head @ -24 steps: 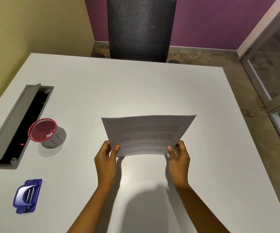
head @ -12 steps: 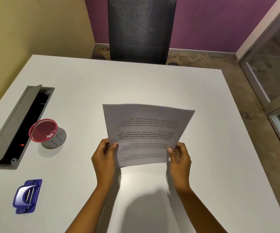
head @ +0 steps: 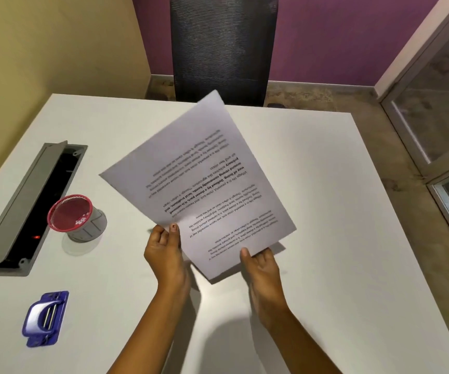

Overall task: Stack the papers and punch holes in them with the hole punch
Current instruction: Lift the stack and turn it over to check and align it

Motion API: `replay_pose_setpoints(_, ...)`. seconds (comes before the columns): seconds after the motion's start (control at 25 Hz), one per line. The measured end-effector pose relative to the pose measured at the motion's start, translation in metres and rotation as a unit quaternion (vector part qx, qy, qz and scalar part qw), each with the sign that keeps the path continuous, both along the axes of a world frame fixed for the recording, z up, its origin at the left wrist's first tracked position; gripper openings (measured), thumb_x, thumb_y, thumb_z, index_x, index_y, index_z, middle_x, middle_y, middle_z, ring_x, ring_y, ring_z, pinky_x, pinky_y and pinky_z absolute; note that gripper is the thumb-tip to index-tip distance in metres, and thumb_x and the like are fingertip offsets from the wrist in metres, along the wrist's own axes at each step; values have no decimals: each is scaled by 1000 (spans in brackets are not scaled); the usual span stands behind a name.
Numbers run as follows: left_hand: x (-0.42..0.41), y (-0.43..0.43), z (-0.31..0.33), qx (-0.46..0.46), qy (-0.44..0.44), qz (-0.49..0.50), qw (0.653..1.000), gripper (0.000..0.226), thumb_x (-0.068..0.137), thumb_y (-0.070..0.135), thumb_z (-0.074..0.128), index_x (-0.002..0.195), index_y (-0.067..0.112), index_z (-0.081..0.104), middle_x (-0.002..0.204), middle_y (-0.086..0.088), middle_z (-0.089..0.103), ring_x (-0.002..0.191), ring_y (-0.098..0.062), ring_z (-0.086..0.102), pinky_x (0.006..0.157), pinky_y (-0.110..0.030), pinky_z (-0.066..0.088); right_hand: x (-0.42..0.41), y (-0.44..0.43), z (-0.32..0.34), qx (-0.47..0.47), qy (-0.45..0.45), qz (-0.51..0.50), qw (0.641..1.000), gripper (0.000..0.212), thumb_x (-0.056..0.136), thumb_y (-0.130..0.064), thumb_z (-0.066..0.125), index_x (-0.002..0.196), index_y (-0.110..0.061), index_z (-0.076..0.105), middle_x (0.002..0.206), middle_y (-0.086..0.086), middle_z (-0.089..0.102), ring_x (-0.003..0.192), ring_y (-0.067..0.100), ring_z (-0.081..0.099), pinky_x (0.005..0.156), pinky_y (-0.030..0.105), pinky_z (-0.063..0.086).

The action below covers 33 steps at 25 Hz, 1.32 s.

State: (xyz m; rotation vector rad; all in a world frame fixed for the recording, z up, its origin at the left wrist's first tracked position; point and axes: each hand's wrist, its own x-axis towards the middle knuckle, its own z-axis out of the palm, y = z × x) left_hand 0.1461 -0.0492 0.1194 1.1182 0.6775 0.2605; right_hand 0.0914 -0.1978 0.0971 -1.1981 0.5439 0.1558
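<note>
I hold a stack of white printed papers (head: 204, 182) up over the middle of the white table (head: 339, 238), turned so one corner points away from me and the text reads upside down. My left hand (head: 165, 252) pinches the stack's left near edge, thumb on top. My right hand (head: 262, 268) grips the nearest corner from below, thumb on the page. A blue and silver hole punch (head: 45, 318) lies flat at the table's near left, well apart from both hands.
A red mesh cup on a grey base (head: 76, 217) stands left of the papers. Beside it a grey cable hatch (head: 29, 206) is open in the tabletop. A dark mesh chair back (head: 223, 47) stands at the far edge. A glass partition (head: 439, 103) is on the right.
The papers have risen and swung counter-clockwise, from lying square to me to pointing a corner away. Both hands have kept hold; the punch and cup have stayed put.
</note>
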Motion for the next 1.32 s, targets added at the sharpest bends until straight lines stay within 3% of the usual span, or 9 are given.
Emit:
replay_pose_setpoints(0.08, -4, -5, -2, -60, 3, 4, 998, 19, 96, 1, 52, 94, 16, 62, 89, 9, 72, 82, -8, 62, 83, -25, 49, 5, 6, 2, 11, -16, -4, 1000, 60, 76, -36, 71, 131, -35, 48, 127, -2, 65, 116, 23, 64, 96, 47, 53)
replay_pose_setpoints(0.16, -8, -7, -4, -101, -1, -16, 995, 24, 96, 2, 51, 92, 22, 63, 84, 15, 74, 80, -1, 65, 75, -17, 54, 10, 5, 4, -52, -9, -29, 998, 44, 82, -38, 68, 123, -40, 53, 122, -3, 68, 110, 22, 67, 90, 49, 56)
replay_pose_setpoints(0.28, -10, 4, -9, -150, -18, -31, 988, 24, 96, 0, 50, 102, 19, 63, 91, 10, 73, 86, 0, 69, 85, -18, 56, 17, -6, 7, -134, -13, -64, 989, 19, 92, -32, 61, 107, -41, 58, 109, -8, 70, 101, 18, 70, 80, 36, 61)
replay_pose_setpoints(0.44, -2, 43, -15, -146, -52, -31, 987, 17, 96, 3, 50, 97, 16, 62, 85, 6, 72, 88, -6, 68, 91, -26, 56, 24, -30, 17, -192, -54, -76, 977, 17, 93, -24, 60, 103, -38, 60, 106, -15, 69, 94, 8, 70, 76, 21, 58)
replay_pose_setpoints(0.6, 9, 82, -14, -41, -53, -81, 994, 19, 95, 10, 55, 103, 25, 63, 83, 8, 77, 77, -3, 71, 70, -20, 59, 28, -53, 28, -223, -91, -89, 966, 20, 93, -15, 60, 105, -31, 62, 98, -22, 66, 83, -13, 65, 61, 3, 50)
replay_pose_setpoints(0.76, 16, 99, -8, 206, -45, -217, 953, 24, 90, 13, 63, 96, 35, 68, 87, 12, 74, 87, -6, 69, 82, -22, 51, 33, -65, 35, -267, -104, -86, 954, 23, 93, -13, 60, 94, -36, 61, 91, -27, 63, 77, -12, 65, 60, 0, 47)
replay_pose_setpoints(0.92, 15, 77, -2, 235, -90, -208, 945, 30, 90, 13, 64, 102, 40, 66, 99, 26, 73, 95, 5, 68, 76, -9, 52, 37, -68, 27, -291, -114, -93, 946, 14, 92, -14, 62, 101, -25, 63, 96, -23, 64, 85, -7, 63, 67, -1, 47)
replay_pose_setpoints(1.08, 10, 60, -11, 241, -77, -149, 956, 31, 91, 12, 63, 106, 39, 63, 97, 32, 71, 92, 10, 66, 73, -5, 51, 36, -64, 9, -254, -102, -116, 955, 21, 92, -17, 62, 108, -31, 63, 101, -24, 67, 91, -8, 65, 70, 3, 51)
replay_pose_setpoints(1.32, -7, 54, -50, 270, 5, -167, 948, 24, 91, 7, 61, 100, 29, 63, 88, 21, 67, 79, 9, 63, 73, -16, 48, 24, -64, -28, -247, -42, -115, 961, 22, 93, -9, 60, 107, -26, 62, 99, -15, 67, 95, 6, 65, 66, 4, 50)
